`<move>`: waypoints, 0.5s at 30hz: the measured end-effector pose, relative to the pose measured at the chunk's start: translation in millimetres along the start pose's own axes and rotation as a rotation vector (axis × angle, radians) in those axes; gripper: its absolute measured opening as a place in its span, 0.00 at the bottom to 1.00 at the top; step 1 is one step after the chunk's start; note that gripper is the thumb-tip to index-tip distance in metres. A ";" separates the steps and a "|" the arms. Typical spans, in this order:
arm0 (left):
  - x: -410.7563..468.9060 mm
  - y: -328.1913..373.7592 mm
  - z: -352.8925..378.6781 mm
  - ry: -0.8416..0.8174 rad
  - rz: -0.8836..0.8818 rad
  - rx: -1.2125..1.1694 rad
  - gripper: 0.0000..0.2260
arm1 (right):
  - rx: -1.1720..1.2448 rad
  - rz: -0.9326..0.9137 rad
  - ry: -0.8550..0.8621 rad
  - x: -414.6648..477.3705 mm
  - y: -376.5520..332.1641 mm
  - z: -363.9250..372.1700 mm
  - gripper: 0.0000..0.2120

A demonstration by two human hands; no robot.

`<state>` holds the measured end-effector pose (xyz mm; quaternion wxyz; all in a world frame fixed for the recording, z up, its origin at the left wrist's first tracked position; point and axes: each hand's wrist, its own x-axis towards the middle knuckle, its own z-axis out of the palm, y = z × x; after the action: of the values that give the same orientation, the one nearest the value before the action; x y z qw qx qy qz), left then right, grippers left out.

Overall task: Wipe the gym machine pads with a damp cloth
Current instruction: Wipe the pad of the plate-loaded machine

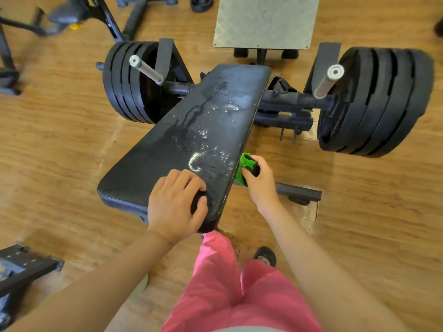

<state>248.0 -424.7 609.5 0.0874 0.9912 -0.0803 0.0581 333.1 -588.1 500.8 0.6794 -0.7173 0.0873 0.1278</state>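
A long black bench pad (167,149) runs diagonally through the middle of the view. Its surface is wet, with white foamy specks and run marks. My left hand (172,202) rests on the pad's near end, its fingers curled over a small dark wad of cloth (197,200). At the pad's right edge, my right hand (261,185) grips a green and black object (245,161); what it is I cannot tell.
Stacked black weight plates flank the bench at left (124,80) and right (378,101), each with a protruding steel sleeve. A grey metal footplate (266,20) stands beyond the pad. Another machine frame (21,267) sits at lower left on the wooden floor.
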 end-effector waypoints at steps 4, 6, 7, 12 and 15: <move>-0.2 0.4 0.8 0.015 -0.043 -0.039 0.08 | 0.029 -0.013 -0.001 -21.4 1.1 1.5 0.14; 1.9 -1.0 1.1 -0.009 -0.064 -0.062 0.07 | 0.027 -0.017 -0.001 -28.1 -0.8 0.9 0.14; 2.9 -2.3 0.4 -0.033 -0.060 -0.071 0.07 | 0.028 -0.021 0.002 -30.3 -1.6 0.7 0.13; 19.3 -10.6 -13.3 -0.115 0.023 -0.120 0.10 | 0.005 -0.010 0.041 -29.9 -9.6 2.9 0.14; 45.1 -18.2 -11.3 -0.148 0.099 -0.139 0.10 | -0.002 -0.002 0.053 -26.0 -10.4 5.5 0.14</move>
<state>294.2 -411.6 623.5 0.1466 0.9792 -0.1393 -0.0170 311.0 -583.2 518.2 0.6762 -0.7213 0.1042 0.1082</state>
